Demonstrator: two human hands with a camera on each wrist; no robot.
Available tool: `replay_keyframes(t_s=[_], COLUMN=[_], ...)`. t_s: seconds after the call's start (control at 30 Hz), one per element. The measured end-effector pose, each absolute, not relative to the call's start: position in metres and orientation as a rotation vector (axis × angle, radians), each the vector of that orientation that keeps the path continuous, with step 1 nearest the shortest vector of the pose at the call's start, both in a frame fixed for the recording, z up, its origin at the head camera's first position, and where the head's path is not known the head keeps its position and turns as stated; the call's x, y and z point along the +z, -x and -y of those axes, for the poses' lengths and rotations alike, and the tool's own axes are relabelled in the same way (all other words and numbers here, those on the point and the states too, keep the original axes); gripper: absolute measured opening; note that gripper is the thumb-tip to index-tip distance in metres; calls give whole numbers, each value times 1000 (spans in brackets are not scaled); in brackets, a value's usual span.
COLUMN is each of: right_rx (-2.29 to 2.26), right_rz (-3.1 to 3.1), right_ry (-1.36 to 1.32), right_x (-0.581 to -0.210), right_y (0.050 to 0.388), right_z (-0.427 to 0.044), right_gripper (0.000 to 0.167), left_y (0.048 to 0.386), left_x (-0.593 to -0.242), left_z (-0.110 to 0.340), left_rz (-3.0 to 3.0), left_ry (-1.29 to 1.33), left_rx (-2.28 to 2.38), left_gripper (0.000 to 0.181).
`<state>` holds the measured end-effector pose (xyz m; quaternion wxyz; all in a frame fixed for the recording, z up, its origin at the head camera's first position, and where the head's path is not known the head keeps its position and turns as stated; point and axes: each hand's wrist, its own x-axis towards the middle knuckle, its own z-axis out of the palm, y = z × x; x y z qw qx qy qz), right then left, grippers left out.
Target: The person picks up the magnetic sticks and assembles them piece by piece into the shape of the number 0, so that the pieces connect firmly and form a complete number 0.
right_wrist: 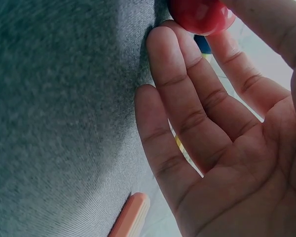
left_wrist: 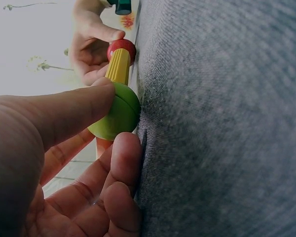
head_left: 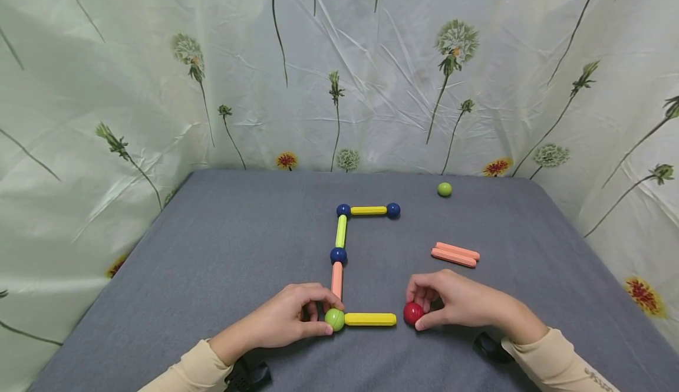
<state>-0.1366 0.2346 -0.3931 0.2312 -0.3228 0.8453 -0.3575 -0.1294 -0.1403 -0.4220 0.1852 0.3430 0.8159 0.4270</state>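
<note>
My left hand [head_left: 293, 316] pinches a green ball [head_left: 335, 319] between thumb and forefinger, low on the cloth. From that ball a yellow stick [head_left: 370, 319] runs right, and an orange stick [head_left: 336, 280] runs away from me to a dark blue ball [head_left: 338, 255]. My right hand [head_left: 455, 299] holds a red ball [head_left: 413, 313] by thumb and fingertips; in the right wrist view its other fingers lie loosely extended below the ball. A small gap separates the red ball from the yellow stick's right end in the head view.
Beyond the blue ball, a lime stick [head_left: 341, 231] leads to another blue ball [head_left: 343, 210], then a yellow stick [head_left: 368, 210] and a third blue ball [head_left: 393, 210]. Two loose orange sticks [head_left: 455, 254] lie right. A green ball [head_left: 444, 189] sits near the grey table's [head_left: 239, 227] back edge.
</note>
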Motion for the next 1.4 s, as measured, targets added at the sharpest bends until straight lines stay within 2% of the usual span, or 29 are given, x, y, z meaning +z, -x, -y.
replay_keyframes(t_s=[1.4], right_rx=[-1002], right_rz=[-2296], right_ry=[907], right_x=[-393], right_y=[134], right_z=[-226], right_gripper=[31], left_y=[130], left_x=[-424], left_z=[141], left_rz=[-2305], left_ry=[-976], left_rx=[1198], left_gripper=[30])
